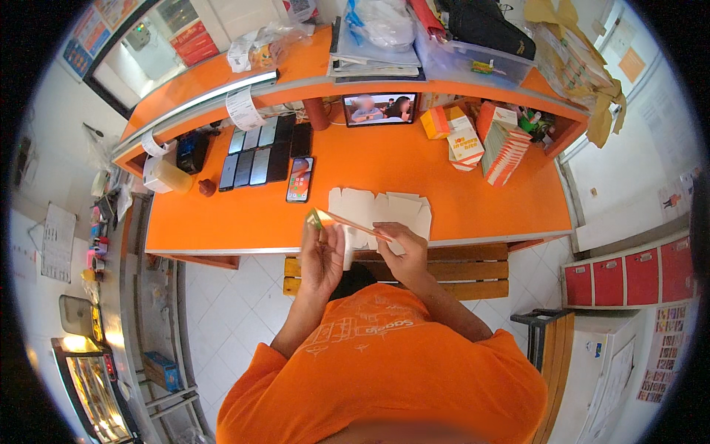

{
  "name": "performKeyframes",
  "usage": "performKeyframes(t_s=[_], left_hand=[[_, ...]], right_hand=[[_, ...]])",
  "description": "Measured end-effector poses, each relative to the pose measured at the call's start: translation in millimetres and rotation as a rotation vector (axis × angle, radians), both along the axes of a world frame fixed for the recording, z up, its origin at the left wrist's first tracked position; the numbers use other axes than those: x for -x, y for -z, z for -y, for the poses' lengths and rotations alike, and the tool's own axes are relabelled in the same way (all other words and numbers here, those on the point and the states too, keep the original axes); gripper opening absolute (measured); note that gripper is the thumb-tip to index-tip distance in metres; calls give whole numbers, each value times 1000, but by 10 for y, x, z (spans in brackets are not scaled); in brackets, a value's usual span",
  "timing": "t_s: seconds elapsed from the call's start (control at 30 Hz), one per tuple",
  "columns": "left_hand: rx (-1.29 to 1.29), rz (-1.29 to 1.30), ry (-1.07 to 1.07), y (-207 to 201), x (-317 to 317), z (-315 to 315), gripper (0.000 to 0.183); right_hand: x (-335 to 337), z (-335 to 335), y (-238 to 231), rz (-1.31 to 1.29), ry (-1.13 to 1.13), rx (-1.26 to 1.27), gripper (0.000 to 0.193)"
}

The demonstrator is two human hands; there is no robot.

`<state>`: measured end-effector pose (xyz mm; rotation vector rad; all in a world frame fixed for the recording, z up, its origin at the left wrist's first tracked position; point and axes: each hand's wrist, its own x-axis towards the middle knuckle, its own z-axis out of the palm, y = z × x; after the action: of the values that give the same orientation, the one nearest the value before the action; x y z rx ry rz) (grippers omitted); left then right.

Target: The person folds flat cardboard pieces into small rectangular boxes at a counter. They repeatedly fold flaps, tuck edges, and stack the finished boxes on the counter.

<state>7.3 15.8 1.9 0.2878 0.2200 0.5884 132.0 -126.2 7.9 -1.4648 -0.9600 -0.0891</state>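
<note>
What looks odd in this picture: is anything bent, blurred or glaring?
In the head view, the front edge of the orange shelf bows and the corners go black; in the head view, the folded card at the right hand shows a bright patch; also in the head view, the lit cabinet at lower left glares, and the tablet screen has smudged patches.

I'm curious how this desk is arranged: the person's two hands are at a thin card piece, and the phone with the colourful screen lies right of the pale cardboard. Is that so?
Not quite: the head view shows the phone left of the pale cardboard, not right. The left hand and right hand are indeed at the thin card piece.
</note>
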Motion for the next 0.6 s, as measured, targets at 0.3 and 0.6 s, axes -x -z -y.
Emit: performKeyframes(t_s=[0.3, 0.6], left_hand=[[-333, -180, 53, -228, -15, 124, 29], [-1227, -650, -406, -234, 8, 295, 10]], right_hand=[[-104, 14, -311, 288, -299, 81, 13], [100, -153, -223, 4, -110, -138, 11]])
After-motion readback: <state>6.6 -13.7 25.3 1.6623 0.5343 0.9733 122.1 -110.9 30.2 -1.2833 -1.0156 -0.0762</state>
